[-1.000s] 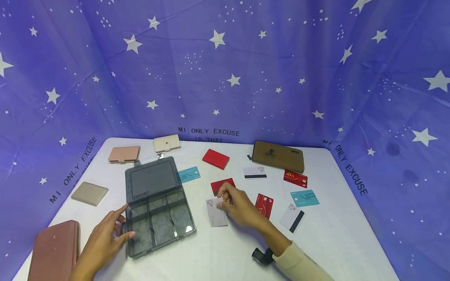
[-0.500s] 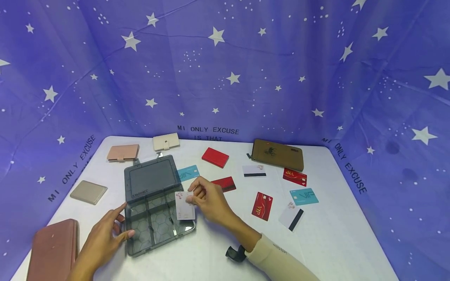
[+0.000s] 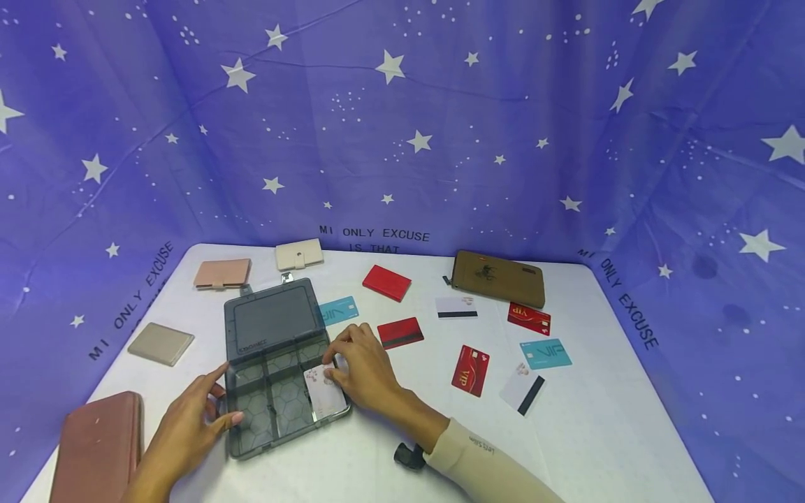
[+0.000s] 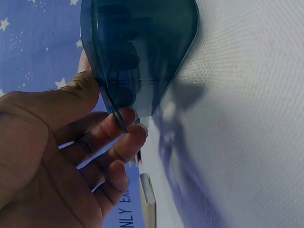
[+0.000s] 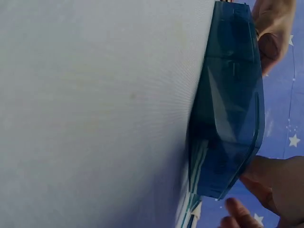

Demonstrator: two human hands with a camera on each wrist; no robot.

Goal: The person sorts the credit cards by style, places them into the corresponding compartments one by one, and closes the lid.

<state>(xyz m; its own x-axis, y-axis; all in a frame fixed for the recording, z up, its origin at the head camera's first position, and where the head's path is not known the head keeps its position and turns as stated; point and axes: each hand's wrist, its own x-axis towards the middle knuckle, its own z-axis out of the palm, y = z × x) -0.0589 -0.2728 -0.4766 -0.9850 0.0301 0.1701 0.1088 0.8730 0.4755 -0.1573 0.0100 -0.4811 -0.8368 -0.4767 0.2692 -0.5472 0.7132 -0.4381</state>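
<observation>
A grey see-through compartment box (image 3: 277,412) lies with its lid folded back on the table. My left hand (image 3: 185,423) holds the box's left edge, thumb and fingers around the rim; the left wrist view shows the same hand (image 4: 71,137) against the box wall (image 4: 147,52). My right hand (image 3: 367,367) pinches a white card with a pink pattern (image 3: 325,399), which is in the front right compartment. From the right wrist camera, my right hand (image 5: 270,190) is at the box's side wall (image 5: 228,109), and the card cannot be made out.
Cards lie to the right: a red striped card (image 3: 400,333), a red VIP card (image 3: 470,370), a teal card (image 3: 546,353), white cards (image 3: 457,308). Around stand a brown pouch (image 3: 498,279), a red card case (image 3: 386,282), a pink wallet (image 3: 222,274) and a large brown wallet (image 3: 97,447).
My right hand has lifted the white card off the table and carried it left into the box's right compartment. My left hand stays on the box's left edge.
</observation>
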